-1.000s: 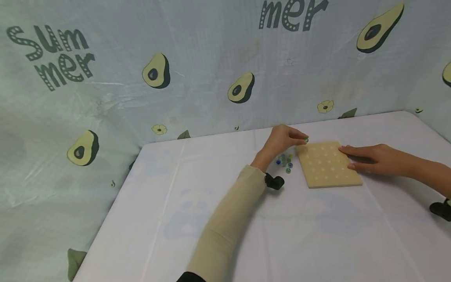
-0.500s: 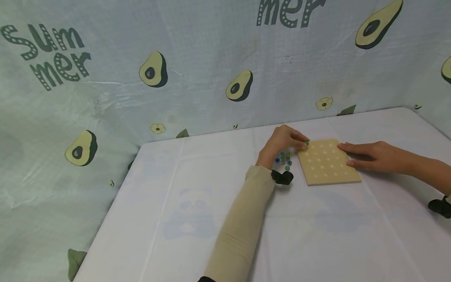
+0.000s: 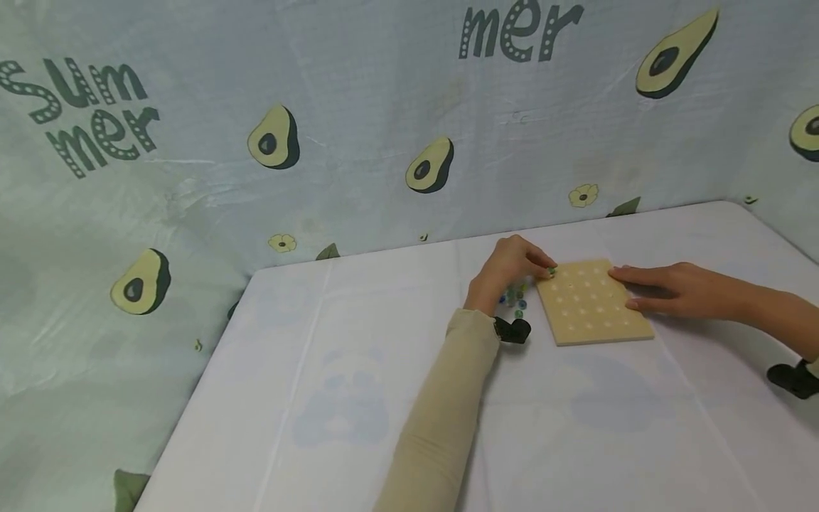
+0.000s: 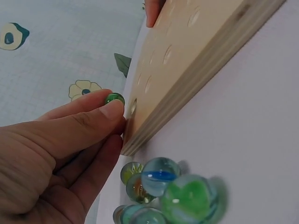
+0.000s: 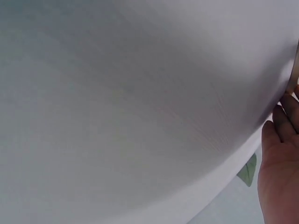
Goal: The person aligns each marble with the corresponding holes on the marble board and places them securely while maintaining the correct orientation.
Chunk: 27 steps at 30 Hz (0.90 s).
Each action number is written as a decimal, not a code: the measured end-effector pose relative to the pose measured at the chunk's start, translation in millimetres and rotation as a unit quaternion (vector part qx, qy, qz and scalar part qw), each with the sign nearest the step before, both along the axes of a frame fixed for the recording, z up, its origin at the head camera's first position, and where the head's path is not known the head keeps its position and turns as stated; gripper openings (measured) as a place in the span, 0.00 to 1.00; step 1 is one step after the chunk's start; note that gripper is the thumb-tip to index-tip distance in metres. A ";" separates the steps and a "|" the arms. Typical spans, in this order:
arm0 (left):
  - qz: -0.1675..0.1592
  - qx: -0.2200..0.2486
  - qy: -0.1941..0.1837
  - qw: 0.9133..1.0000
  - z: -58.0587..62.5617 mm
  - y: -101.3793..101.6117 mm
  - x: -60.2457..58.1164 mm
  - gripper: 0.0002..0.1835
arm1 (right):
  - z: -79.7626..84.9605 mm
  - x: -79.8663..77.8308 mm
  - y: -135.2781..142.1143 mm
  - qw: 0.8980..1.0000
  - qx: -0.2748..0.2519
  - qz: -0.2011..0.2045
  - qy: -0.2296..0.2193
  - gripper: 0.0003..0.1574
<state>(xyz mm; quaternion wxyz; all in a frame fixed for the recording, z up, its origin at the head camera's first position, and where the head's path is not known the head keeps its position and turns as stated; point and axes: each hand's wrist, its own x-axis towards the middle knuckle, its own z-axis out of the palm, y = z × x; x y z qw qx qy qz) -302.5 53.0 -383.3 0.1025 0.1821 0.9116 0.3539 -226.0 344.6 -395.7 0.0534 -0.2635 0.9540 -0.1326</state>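
Note:
Between thumb and fingertips, my left hand [image 3: 507,269] pinches a green glass marble [image 4: 115,97] at the far left corner of a square wooden board [image 3: 591,306]. Rows of shallow round hollows cover the board's top. In the left wrist view the marble sits right beside a corner hollow. My right hand [image 3: 681,288] rests its extended fingers on the board's right edge; in the right wrist view only part of that hand [image 5: 282,163] shows. A small cluster of clear glass marbles [image 4: 189,200] with coloured swirls lies on the cloth left of the board, partly behind my left wrist.
A white cloth [image 3: 397,384] with faint panda prints covers the table. Behind it and at the left hangs a pale curtain [image 3: 358,85] printed with avocados and lettering. Black straps [image 3: 512,330] sit on both wrists.
My left hand has brought the green marble from just off the board's far left edge onto its corner. The right hand keeps its place on the board. The head view has shifted slightly.

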 end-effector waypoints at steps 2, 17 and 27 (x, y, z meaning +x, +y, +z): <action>-0.001 0.001 -0.001 1.000 0.5 -1.1 0.2 0.07 | 1.6 -1.0 -2.6 1.000 0.001 0.003 -0.001 0.40; -0.017 -0.015 0.001 1.000 3.4 1.3 0.6 0.09 | -2.5 -1.8 1.1 1.000 -0.002 0.002 0.014 0.41; -0.064 -0.043 -0.002 0.997 7.3 -2.8 -0.5 0.13 | -0.3 -5.5 -2.1 1.000 0.019 0.003 -0.005 0.42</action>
